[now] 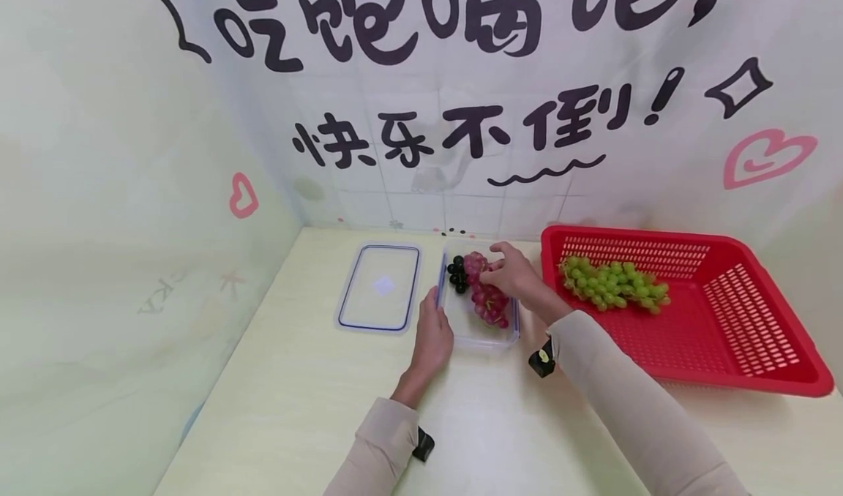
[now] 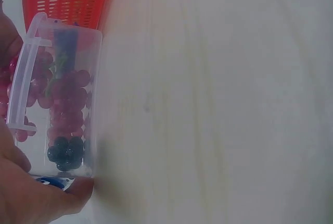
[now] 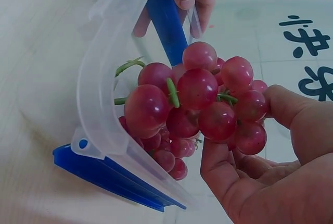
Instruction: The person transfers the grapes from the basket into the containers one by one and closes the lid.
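The right hand (image 1: 516, 275) has its grip pinched on one end of a bunch of round red grapes (image 1: 491, 304), presumably lightly to spare the skins; the bunch lies partly inside a clear plastic box (image 1: 484, 342) with blue latches, beside round black grapes (image 1: 457, 273). The left hand (image 1: 432, 339) rests straight-fingered along the box's side (probably against sliding).

I have the left arm (image 1: 372, 456) reaching forward, the left hand (image 1: 435, 335) gripping with its fingers (image 1: 429, 302) pointing away. The right arm (image 1: 639, 404) slants in, the right hand (image 1: 516, 276) slightly farther forward, its fingers (image 3: 217, 169) bent into a grip.
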`<state>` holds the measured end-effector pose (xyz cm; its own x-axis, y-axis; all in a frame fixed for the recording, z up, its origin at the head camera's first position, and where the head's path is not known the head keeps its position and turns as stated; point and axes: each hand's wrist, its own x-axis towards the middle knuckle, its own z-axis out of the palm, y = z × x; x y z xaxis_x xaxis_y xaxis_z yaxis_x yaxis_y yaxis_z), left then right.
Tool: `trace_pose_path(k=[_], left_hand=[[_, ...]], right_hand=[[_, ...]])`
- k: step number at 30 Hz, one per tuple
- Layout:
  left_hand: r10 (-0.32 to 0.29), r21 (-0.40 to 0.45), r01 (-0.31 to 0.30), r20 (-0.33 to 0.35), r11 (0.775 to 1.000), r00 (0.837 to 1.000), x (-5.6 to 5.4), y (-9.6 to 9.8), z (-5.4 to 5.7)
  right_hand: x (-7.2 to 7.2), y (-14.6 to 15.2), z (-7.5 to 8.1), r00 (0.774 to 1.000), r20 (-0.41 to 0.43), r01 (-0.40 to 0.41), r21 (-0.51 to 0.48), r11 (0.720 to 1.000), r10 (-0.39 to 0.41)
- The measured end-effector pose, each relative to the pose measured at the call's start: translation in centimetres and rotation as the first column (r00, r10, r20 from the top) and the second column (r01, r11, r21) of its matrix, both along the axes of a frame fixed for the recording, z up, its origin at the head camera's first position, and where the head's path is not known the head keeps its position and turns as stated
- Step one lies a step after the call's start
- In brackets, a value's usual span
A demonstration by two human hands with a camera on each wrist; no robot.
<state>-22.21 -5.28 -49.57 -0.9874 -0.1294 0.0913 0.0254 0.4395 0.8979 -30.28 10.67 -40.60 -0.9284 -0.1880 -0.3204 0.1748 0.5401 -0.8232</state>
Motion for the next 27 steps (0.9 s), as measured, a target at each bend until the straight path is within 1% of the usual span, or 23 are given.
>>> trace_pose_path(k=[4, 8, 17, 20, 25, 27], left_hand=[[0.006, -0.009, -0.006, -0.003, 1.0, 1.0, 0.1, 0.0, 0.1], [0.004, -0.007, -0.004, -0.005, 1.0, 1.0, -0.1, 0.0, 0.0], [0.003, -0.027, -0.004, -0.011, 1.0, 1.0, -0.2, 0.1, -0.2], [0.003, -0.024, -0.003, 0.003, 1.0, 1.0, -0.1, 0.0, -0.2], [0.001, -0.014, -0.001, 0.023, 1.0, 1.0, -0.2, 0.0, -0.2], [-0.001, -0.006, 0.001, 0.022, 1.0, 1.0, -0.2, 0.1, -0.3]], right_hand=[[0.1, -0.2, -0.1, 1.0, 0.011, -0.024, 0.027, 0.999, 0.024], [0.4, -0.3, -0.3, 0.999, 0.008, -0.039, 0.04, 0.998, 0.039], [0.9, -0.9, -1.5, 0.998, -0.003, -0.06, 0.077, 0.995, 0.06], [1.1, -1.2, -1.6, 0.998, 0.007, -0.068, 0.079, 0.994, 0.068], [1.3, -1.5, -2.1, 0.998, 0.004, -0.055, 0.082, 0.995, 0.055], [1.3, -1.5, -2.3, 0.999, 0.001, -0.047, 0.08, 0.996, 0.047]])
